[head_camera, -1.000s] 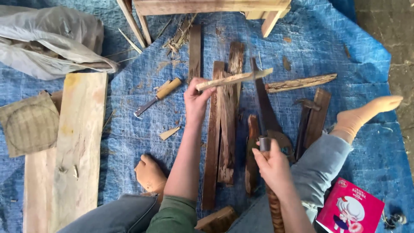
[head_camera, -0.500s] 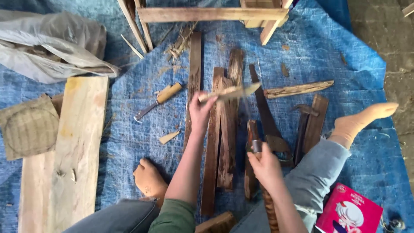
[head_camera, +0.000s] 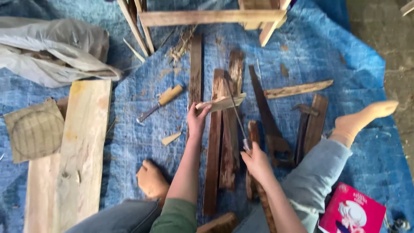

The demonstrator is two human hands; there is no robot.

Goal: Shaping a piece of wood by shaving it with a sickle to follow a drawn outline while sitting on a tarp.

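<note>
Your left hand (head_camera: 197, 123) grips one end of the pale wood strip (head_camera: 221, 103), which has dropped from its earlier tilt to lie level across the dark planks (head_camera: 222, 138). Your right hand (head_camera: 257, 163), closed on the thin metal tool (head_camera: 238, 121), has brought the blade tip onto the strip, so cutting looks underway.

Blue tarp (head_camera: 336, 56) over the floor, bare concrete (head_camera: 388, 26) at right, soft daylight
</note>
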